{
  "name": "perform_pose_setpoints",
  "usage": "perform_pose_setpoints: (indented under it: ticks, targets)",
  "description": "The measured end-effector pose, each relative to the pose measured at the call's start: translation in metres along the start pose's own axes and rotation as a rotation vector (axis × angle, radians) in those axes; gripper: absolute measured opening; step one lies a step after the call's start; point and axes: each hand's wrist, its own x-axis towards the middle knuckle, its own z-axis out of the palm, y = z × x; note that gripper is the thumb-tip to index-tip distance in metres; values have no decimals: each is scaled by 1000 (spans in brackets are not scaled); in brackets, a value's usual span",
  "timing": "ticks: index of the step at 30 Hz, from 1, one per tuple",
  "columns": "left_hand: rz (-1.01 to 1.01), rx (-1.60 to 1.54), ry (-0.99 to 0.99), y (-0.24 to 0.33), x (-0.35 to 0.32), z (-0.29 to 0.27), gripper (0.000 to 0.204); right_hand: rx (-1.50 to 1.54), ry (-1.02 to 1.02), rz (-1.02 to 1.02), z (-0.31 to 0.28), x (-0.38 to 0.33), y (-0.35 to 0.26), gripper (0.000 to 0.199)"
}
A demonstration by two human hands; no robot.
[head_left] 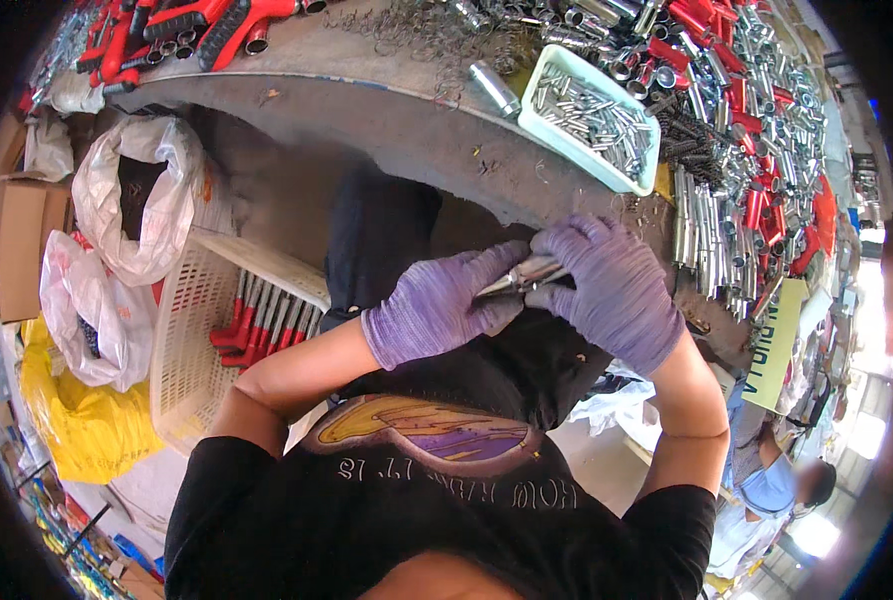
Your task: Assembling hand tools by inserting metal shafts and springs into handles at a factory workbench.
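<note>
Both my hands wear purple knit gloves and meet above my lap, just in front of the table edge. My left hand (441, 305) is closed on one end of some shiny metal tube parts (522, 276). From the other side my right hand (606, 285) pinches the same parts between thumb and fingers. The fingers cover much of the metal, so its exact kind and how many pieces there are stay hidden. Beyond my right hand, a pale green tray (649, 172) on the table holds many small metal pins. A loose metal cylinder (493, 88) lies beside that tray.
Red-and-black handles (236, 30) lie at the far left of the table. Metal tubes and red parts (756, 200) heap up at the right. A white plastic crate (181, 350) with red-handled tools stands left, near white sacks (141, 200) and a yellow bag (86, 420). Another person (766, 490) is at far right.
</note>
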Motion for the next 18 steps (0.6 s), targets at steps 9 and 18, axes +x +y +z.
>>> perform_pose_setpoints:
  ticks: [9, 18]
  targets:
    - [-60, -42, -314, 4, 15, -23, 50, 130, -87, -88, 9, -14, 13, 43]
    - [-120, -218, -214, -2, 22, -26, 40, 323, 36, -60, 17, -18, 16, 45]
